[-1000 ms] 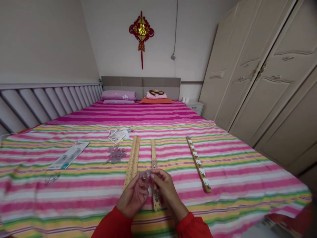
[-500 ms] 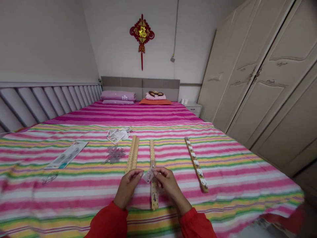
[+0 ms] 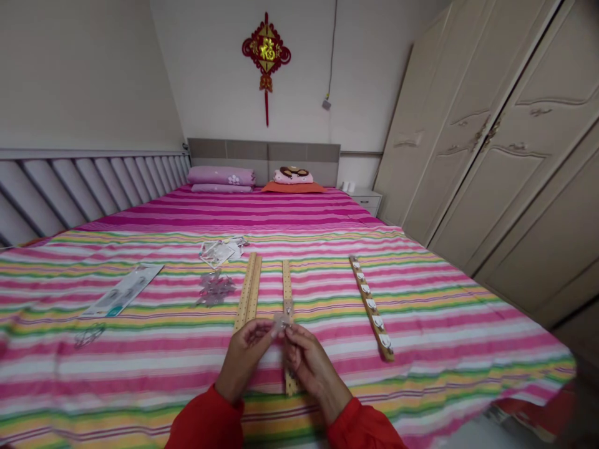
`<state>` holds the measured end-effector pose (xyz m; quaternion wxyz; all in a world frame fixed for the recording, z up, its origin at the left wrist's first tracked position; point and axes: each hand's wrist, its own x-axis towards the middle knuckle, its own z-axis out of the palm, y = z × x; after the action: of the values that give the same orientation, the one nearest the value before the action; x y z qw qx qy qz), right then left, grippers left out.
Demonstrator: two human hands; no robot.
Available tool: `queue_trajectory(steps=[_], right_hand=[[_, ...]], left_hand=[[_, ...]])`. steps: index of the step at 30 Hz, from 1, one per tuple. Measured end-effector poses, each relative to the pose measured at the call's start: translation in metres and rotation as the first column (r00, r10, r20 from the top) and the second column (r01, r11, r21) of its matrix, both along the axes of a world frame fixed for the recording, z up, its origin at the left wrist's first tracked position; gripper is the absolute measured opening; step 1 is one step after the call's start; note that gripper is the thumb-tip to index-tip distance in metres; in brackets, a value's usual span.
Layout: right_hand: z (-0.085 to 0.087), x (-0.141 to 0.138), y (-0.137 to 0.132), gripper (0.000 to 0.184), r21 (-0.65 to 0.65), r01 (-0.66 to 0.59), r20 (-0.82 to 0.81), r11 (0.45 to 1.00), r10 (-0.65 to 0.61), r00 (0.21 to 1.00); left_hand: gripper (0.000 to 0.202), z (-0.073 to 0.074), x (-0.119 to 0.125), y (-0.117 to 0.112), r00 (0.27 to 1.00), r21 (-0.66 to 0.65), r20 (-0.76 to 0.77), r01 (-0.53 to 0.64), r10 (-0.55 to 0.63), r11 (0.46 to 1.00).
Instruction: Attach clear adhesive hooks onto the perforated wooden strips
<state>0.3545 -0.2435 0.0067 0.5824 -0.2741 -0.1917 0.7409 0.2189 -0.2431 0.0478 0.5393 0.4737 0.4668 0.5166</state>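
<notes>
My left hand (image 3: pixel 246 358) and my right hand (image 3: pixel 309 365) meet over the bed, fingertips pinched together on a small clear plastic hook (image 3: pixel 281 322). Both hands hover above the near end of a single perforated wooden strip (image 3: pixel 287 293) lying on the striped bedspread (image 3: pixel 444 337). A pair of like strips (image 3: pixel 248 292) lies just to the left. Red sleeves cover both wrists.
A wooden strip fitted with white hooks (image 3: pixel 372 305) lies to the right. A heap of clear hooks (image 3: pixel 214 289), opened packets (image 3: pixel 219 251) and a flat card pack (image 3: pixel 122 290) lie to the left. Wardrobe doors (image 3: pixel 505 143) stand on the right, pillows (image 3: pixel 222 176) at the headboard.
Both hands stay pinched on the small clear piece, drawing closer together over the strip. The view shifted slightly.
</notes>
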Motion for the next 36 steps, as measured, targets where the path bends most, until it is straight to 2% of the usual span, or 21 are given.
queue_trajectory(steps=[6,10,14,19,24,28,32,36], right_hand=[[0.000,-0.009,-0.006,0.017,0.005,0.020,-0.030,1.000,-0.020,0.999],[-0.003,-0.005,-0.004,0.021,0.028,0.007,0.096,1.000,-0.010,0.995],[0.000,0.005,0.005,0.024,0.083,0.118,0.246,0.990,-0.135,0.960],[0.010,0.020,0.027,0.024,0.184,0.206,0.319,0.961,-0.256,0.912],[0.009,0.031,0.056,0.026,0.230,0.222,0.342,0.948,-0.292,0.893],[0.004,0.035,0.076,0.029,0.245,0.185,0.453,0.952,-0.281,0.846],[-0.001,0.037,0.097,0.029,0.195,0.161,0.494,0.967,-0.239,0.836],[-0.012,0.037,0.117,0.027,0.154,0.174,0.498,0.973,-0.229,0.837]], left_hand=[[0.034,0.002,0.003,0.001,0.997,0.022,0.020,-0.070,0.070,0.997],[0.036,-0.001,0.001,0.007,0.994,0.004,0.018,-0.108,0.108,0.994],[0.038,0.002,0.002,0.020,0.997,0.007,-0.019,-0.080,0.080,0.997],[0.036,0.009,0.011,0.048,0.998,0.045,-0.063,-0.027,0.029,0.999],[0.034,0.010,0.018,0.081,0.995,0.046,-0.094,0.033,-0.029,0.998],[0.034,0.003,0.023,0.106,0.995,0.039,-0.083,0.061,-0.058,0.997],[0.036,-0.005,0.028,0.131,0.994,0.007,-0.080,0.080,-0.079,0.997],[0.032,-0.017,0.034,0.151,0.997,-0.026,-0.071,0.022,-0.023,0.999]])
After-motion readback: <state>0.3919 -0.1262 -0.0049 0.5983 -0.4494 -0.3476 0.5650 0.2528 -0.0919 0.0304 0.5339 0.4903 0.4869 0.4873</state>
